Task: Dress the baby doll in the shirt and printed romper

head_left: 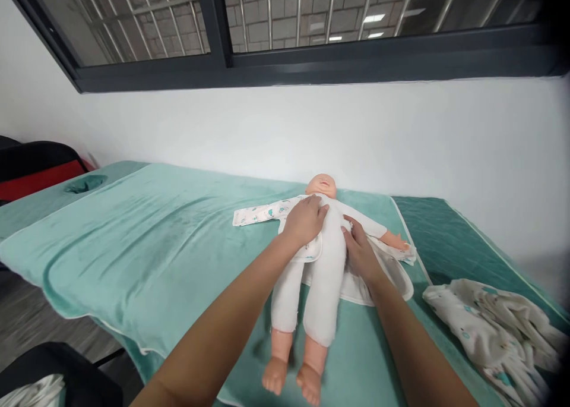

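A baby doll (327,276) with a white cloth body lies on its back, head toward the wall. One of its arms is in the printed sleeve (258,214) of a white baby shirt; the other arm lies outside the shirt. My left hand (305,220) rests on the doll's chest, over a front panel of the shirt, thumb apart from the fingers. At the doll's other side is my right hand (360,252), fingers apart and touching the white body. The shirt's other panel (394,270) is spread on the bed beside my right wrist.
A green sheet (155,246) covers the bed, which stands against a white wall (222,128). Crumpled printed baby cloth (494,330) lies at the right. A black chair (62,371) stands at lower left, and a black and red chair (40,166) at far left.
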The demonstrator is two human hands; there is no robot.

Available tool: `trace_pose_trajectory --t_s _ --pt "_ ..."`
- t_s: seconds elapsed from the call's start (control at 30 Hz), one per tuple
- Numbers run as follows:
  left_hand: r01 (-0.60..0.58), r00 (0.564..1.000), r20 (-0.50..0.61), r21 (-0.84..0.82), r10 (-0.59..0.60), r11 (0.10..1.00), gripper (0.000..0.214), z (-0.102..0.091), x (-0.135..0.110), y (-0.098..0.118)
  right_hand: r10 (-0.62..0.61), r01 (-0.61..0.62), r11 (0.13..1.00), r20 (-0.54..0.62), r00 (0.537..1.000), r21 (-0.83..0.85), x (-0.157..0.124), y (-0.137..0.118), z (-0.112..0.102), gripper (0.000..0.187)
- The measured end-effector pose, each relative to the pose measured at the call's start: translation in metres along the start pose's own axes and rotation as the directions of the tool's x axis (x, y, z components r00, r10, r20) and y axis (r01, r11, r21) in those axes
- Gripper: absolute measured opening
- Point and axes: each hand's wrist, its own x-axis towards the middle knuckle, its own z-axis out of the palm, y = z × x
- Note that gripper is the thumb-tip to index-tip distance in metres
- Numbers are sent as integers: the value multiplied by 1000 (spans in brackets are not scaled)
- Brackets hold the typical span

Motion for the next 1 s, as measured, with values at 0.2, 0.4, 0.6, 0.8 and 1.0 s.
trace_pose_trajectory --t_s 0.2,0.4,0.6,0.8,1.0 --pt "89 990 113 -81 -80 993 37 2 42 -3 7 -15 994 72 997 111 -1 -12 -1 59" --pt "-30 986 164 58 21 998 32 7 60 21 -44 20 983 124 991 182 2 -10 5 63" --pt "-463 814 493 229 308 856 28 45 64 76 -23 7 994 150 988 107 -3 -16 2 61" --pt "-543 685 681 239 260 805 16 78 76 101 -160 175 983 200 967 -61 -14 -16 -8 66" --pt "-571 702 641 243 312 784 25 75 88 85 -209 268 948 302 930 -169 -14 -21 -23 41"
